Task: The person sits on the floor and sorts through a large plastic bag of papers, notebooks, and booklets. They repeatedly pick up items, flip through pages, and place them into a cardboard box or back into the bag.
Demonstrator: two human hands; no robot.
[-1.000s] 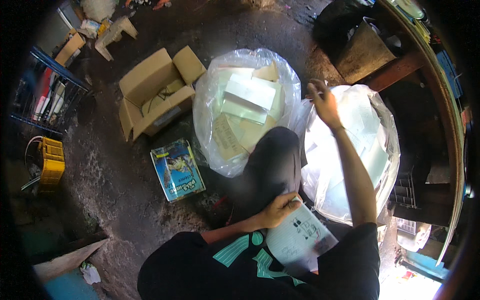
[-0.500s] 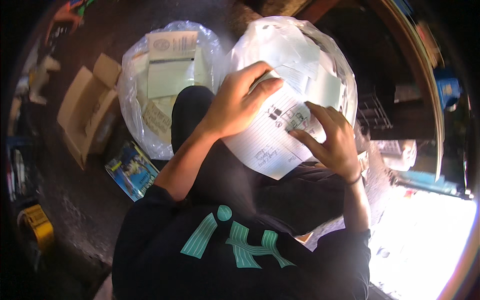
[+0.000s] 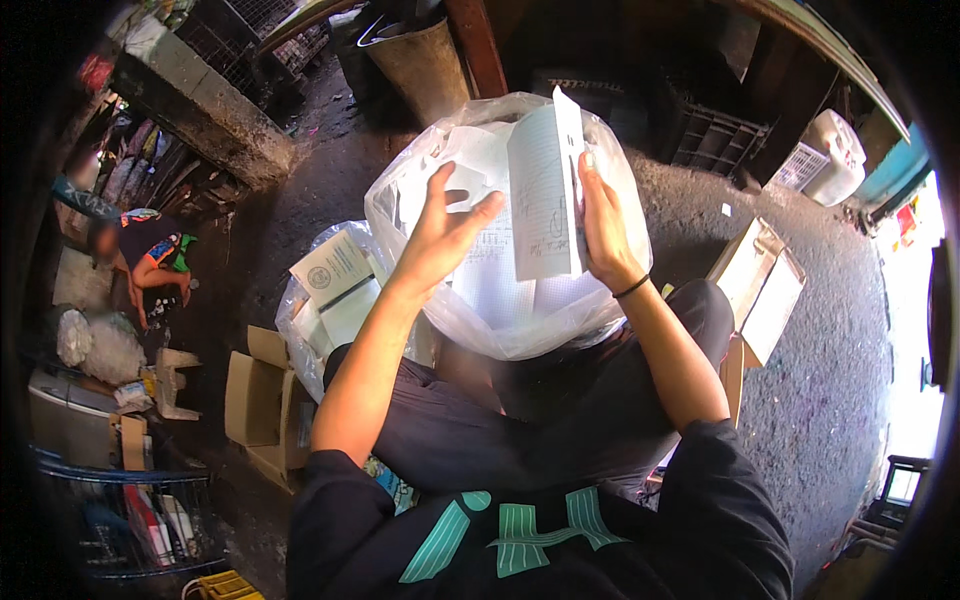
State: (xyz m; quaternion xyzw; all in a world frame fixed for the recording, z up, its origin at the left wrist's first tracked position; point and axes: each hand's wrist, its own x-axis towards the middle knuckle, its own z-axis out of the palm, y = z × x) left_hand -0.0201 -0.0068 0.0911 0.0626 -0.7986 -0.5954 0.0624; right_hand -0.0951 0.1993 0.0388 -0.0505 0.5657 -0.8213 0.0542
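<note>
Lined paper [image 3: 543,200] up over the big bag, right-hand grip

Held at its right edge by the right hand [image 3: 605,220], near upright above an open clear plastic bag [image 3: 500,340] of loose white papers [image 3: 490,245]. Left hand [image 3: 440,228]: released, thumb and fingers spread, just beside the left edge. To the left, second plastic bag [image 3: 290,312], cream booklet [image 3: 333,268] on top. Farther left and nearer, open cardboard box [image 3: 253,405] on floor [image 3: 225,425]. At right, another carton [image 3: 775,315].

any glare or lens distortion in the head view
Head view: glare whites out the right edge; papers in the translucent plastic bag look washed out in places; the board edge at upper right bows; corners fall to black.
</note>
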